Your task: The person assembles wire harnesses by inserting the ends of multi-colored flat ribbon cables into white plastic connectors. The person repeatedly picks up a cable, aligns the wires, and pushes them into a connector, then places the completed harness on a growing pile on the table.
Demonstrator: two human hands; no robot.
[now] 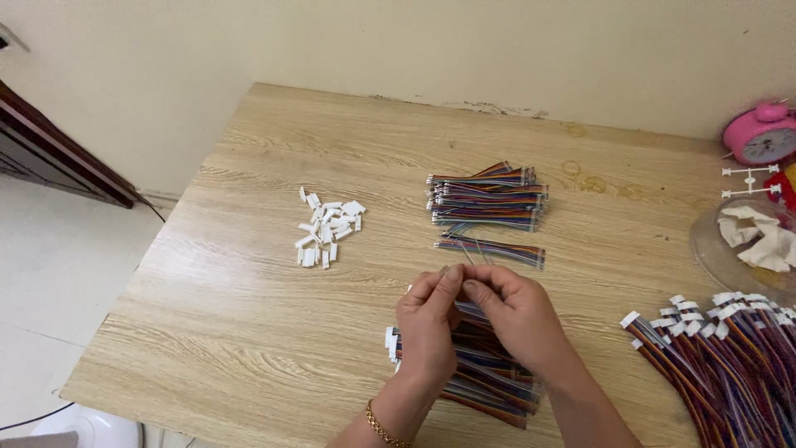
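Pinching one thin wire (461,267): left hand (427,328) and right hand (516,314) both clenched on it | 12 o'clock: two ribbon-wire bundles (487,197) | 10 o'clock: one white connector-housing pile (327,222)

Both hands, left hand (427,319) and right hand (514,311), meet at table (249,332) near edge, over a wire bundle (489,382) with connectors. Behind them: loose wire strip (491,249), then stacked wire pile (487,196). Left of pile: connector housings heap (327,224). Right edge: terminated harnesses (730,357), bowl (713,249), clock (761,134) at far corner.
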